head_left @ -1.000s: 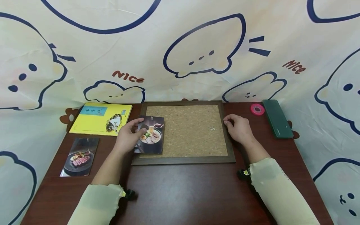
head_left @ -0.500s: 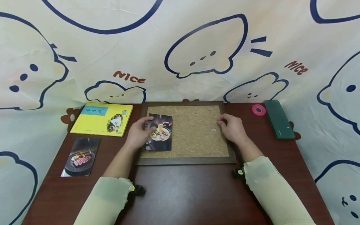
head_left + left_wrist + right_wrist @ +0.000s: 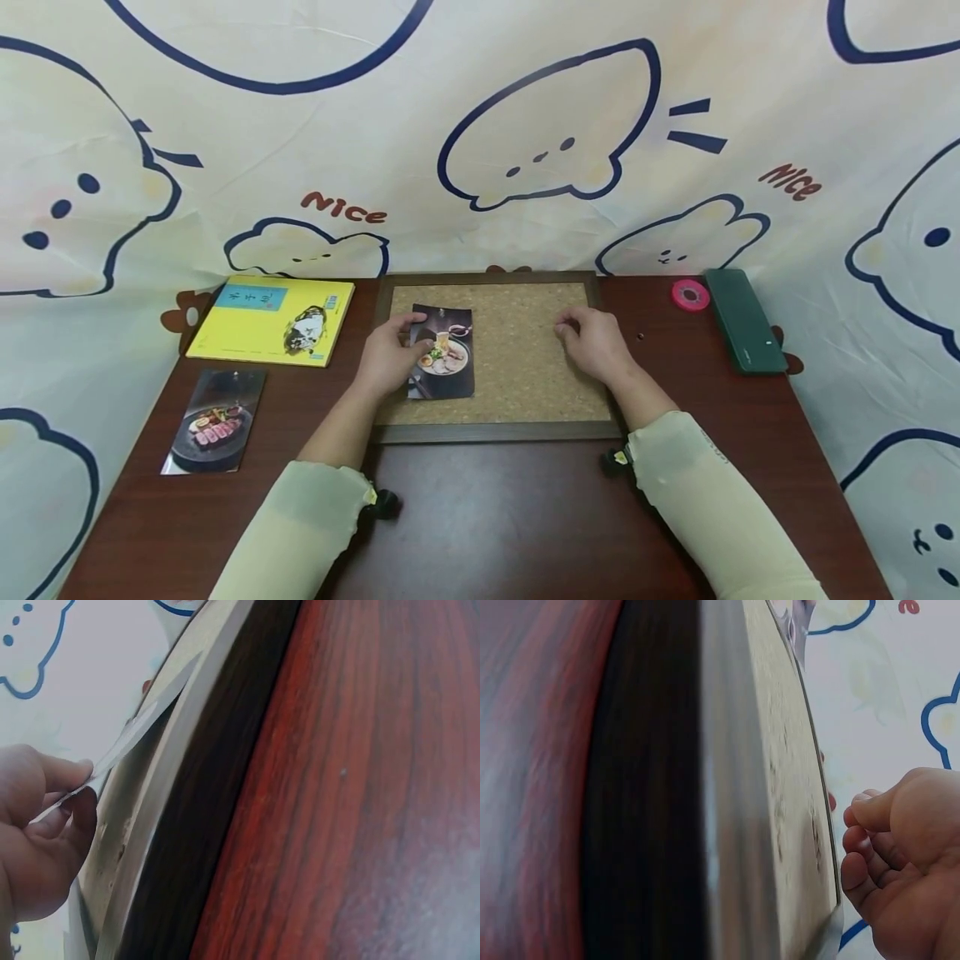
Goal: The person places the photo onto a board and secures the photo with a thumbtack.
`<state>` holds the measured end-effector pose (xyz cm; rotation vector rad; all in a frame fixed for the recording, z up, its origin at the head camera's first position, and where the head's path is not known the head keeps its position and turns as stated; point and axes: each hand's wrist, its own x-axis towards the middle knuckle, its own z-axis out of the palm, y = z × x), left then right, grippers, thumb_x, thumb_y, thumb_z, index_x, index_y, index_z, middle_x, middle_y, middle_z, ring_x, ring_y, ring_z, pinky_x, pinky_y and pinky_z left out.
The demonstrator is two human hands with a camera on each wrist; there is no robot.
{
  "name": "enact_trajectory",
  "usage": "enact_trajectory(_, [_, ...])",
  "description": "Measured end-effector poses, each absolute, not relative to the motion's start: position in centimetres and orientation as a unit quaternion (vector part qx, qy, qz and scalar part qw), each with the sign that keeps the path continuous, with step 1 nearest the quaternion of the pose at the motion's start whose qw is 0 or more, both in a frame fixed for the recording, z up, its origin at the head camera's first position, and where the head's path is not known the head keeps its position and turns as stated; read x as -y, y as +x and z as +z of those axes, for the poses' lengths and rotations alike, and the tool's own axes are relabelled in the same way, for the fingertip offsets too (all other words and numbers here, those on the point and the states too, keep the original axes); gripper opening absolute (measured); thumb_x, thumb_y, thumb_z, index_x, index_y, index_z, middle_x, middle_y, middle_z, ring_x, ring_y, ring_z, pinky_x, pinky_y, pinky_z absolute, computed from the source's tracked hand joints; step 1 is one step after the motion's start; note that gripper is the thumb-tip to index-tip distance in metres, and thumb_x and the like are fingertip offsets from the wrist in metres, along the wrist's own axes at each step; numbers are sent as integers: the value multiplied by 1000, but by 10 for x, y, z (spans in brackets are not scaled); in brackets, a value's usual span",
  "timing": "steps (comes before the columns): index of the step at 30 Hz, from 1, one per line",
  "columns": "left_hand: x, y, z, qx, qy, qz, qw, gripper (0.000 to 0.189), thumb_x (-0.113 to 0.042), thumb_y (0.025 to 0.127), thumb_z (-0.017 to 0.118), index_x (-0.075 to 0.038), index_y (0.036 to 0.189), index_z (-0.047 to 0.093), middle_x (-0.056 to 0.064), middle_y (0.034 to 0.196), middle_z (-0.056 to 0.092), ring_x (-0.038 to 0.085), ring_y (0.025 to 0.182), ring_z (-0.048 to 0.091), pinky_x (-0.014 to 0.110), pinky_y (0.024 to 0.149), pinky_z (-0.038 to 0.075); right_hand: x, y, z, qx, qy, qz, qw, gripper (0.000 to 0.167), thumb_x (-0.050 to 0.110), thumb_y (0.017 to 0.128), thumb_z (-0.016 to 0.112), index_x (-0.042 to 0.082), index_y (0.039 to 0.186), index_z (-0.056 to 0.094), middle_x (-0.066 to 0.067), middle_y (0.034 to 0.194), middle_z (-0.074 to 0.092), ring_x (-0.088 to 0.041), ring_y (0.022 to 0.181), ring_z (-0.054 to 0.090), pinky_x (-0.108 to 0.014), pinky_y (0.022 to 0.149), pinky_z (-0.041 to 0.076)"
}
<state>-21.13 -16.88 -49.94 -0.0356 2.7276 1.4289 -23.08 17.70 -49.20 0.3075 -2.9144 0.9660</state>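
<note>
My left hand (image 3: 390, 357) pinches a photo card (image 3: 452, 377) by its left edge, thumb on top. The dark card shows a bowl of noodles and overlaps the left part of a framed cork board (image 3: 517, 362). In the left wrist view, the card (image 3: 146, 716) is tilted, and its far end comes down close to the board's frame (image 3: 161, 795). My right hand (image 3: 596, 343) is over the board's right part, fingers curled and thumb tip near the index fingertip. In the right wrist view, I cannot tell whether this hand (image 3: 915, 862) pinches something tiny.
A second photo card (image 3: 213, 423) with a meat dish lies at the left, below a yellow book (image 3: 273, 321). At the back right are a round pink object (image 3: 690, 294) and a dark green case (image 3: 742, 321). A tiny dark object (image 3: 640, 337) lies right of the board.
My left hand has carried the noodle card rightward, farther over the cork board. My right hand has moved left from the frame's right edge over the cork, covering small clear bits seen there before.
</note>
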Motion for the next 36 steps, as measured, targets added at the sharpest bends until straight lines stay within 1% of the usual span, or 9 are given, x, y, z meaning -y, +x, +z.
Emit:
enact_trajectory(4, [165,-214,-503,-897,-3,441,14,44,-17,95,76,-13,137,65,12,115,63,23,74,55,34,58,45,-164,-235,-491,943,109,314,25,12,16,103,65,10,108,74,-7,108,74,-25,103,69,-46,89,54])
enact_trajectory(7, [163,-217,-506,-906,-2,423,7,44,-18,94,76,-14,136,65,11,113,65,23,75,55,35,61,44,-155,-238,-491,941,118,317,22,12,16,103,65,10,109,74,-7,107,75,-25,103,70,-45,89,55])
enact_trajectory(10, [162,-219,-508,-913,0,408,6,43,-18,95,76,-14,136,65,11,120,65,26,81,56,38,66,46,-146,-241,-491,940,126,318,18,10,16,103,65,10,106,73,-7,104,74,-24,98,69,-43,86,55])
enact_trajectory(12, [161,-220,-508,-918,8,396,7,45,-18,95,76,-13,138,65,14,127,64,29,92,61,42,73,50,-139,-244,-491,941,129,314,15,10,16,103,64,11,105,73,-6,102,74,-23,96,68,-42,85,54])
enact_trajectory(14, [161,-221,-507,-923,14,384,13,47,-20,94,76,-12,139,64,17,135,61,35,108,62,48,86,51,-133,-246,-490,943,133,305,13,10,17,103,64,12,105,73,-5,101,73,-22,94,68,-42,84,54])
enact_trajectory(17, [160,-224,-506,-930,21,366,26,51,-22,94,77,-11,141,62,20,148,53,40,132,53,55,105,45,-123,-248,-488,943,134,305,1,11,18,104,63,13,106,72,-4,101,73,-21,93,68,-41,84,54])
enact_trajectory(19, [161,-225,-506,-932,20,360,36,52,-23,93,77,-11,142,62,21,150,49,42,137,48,57,109,41,-117,-250,-487,941,130,312,-10,12,19,104,62,13,108,72,-3,102,73,-21,94,68,-41,86,55])
enact_trajectory(25, [163,-227,-506,-931,14,361,61,52,-25,94,76,-11,142,62,20,151,45,41,137,46,58,109,40,-97,-258,-486,934,131,331,-34,14,18,105,62,13,112,73,-2,105,73,-20,100,68,-40,92,54])
enact_trajectory(36, [164,-227,-504,-926,0,367,90,57,-30,94,76,-14,146,60,21,147,41,40,131,47,57,108,40,-63,-272,-488,924,160,343,-49,11,15,103,63,16,106,73,3,99,70,-16,90,64,-36,83,53])
